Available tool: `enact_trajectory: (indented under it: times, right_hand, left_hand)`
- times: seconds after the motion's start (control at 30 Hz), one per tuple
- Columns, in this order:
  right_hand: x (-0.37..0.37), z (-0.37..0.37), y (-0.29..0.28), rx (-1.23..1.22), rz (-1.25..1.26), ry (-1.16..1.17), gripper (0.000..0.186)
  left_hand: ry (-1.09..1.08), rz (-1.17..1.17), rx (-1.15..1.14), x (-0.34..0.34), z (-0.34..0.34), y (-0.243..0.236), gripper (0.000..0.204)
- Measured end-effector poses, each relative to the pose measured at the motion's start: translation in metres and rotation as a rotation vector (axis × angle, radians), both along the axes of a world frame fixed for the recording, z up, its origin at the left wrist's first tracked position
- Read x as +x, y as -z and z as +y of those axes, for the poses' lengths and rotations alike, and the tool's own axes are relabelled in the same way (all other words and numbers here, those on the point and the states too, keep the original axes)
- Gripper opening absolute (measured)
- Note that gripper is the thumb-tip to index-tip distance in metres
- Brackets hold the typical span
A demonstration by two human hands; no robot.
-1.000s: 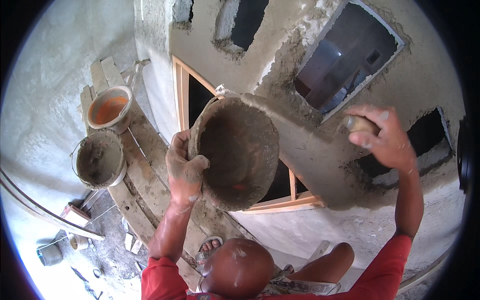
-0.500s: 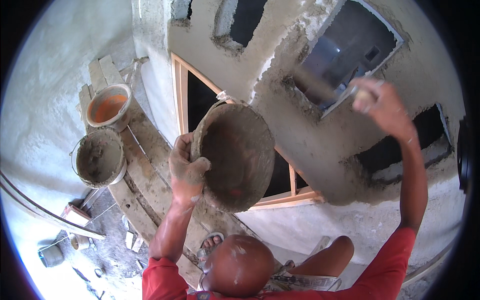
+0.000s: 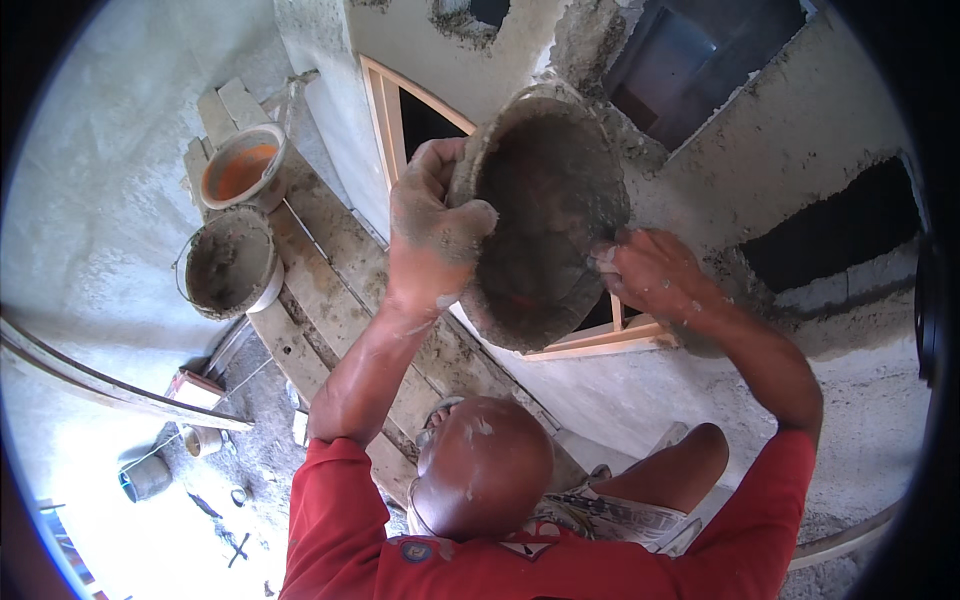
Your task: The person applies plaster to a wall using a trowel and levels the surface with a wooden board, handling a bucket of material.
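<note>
My left hand (image 3: 432,225) is closed on the left rim of a mortar-caked bowl (image 3: 490,318), thumb over the edge. The bowl is tilted up in front of the wall, with wet grey mortar (image 3: 540,190) coating its inside. At the bowl's right rim, my right hand (image 3: 655,270) is closed around a trowel. Its handle is mostly covered by my fingers, and the blade reaches into the bowl, where it is hard to make out against the mortar.
Wooden scaffold planks (image 3: 330,285) bear a mortar bucket (image 3: 232,262) and a white basin with an orange inside (image 3: 243,178). Ahead, the plastered wall (image 3: 800,130) has rough openings and a triangular wooden frame (image 3: 600,345). A pail (image 3: 146,478) stands on the floor below.
My right hand has come down and left from the wall opening to the bowl with the trowel. My left hand has moved the bowl up and to the right.
</note>
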State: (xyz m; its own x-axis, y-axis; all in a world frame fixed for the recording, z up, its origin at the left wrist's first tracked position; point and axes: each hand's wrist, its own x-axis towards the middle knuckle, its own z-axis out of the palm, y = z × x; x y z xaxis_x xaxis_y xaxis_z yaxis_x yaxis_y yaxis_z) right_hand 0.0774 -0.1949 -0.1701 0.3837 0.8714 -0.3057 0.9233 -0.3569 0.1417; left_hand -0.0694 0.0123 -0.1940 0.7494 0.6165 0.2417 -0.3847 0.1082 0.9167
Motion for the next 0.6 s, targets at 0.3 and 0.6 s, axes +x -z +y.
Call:
enact_trajectory:
  times: [0.3, 0.6]
  right_hand:
    - [0.001, -0.048, 0.027, 0.545, 0.276, 0.167, 0.039]
    - [0.009, -0.046, -0.053, 0.520, 0.134, 0.128, 0.041]
  left_hand:
    - [0.005, -0.031, -0.052, 0.007, -0.004, -0.008, 0.044]
    - [0.006, -0.143, -0.236, 0.020, 0.008, -0.010, 0.048]
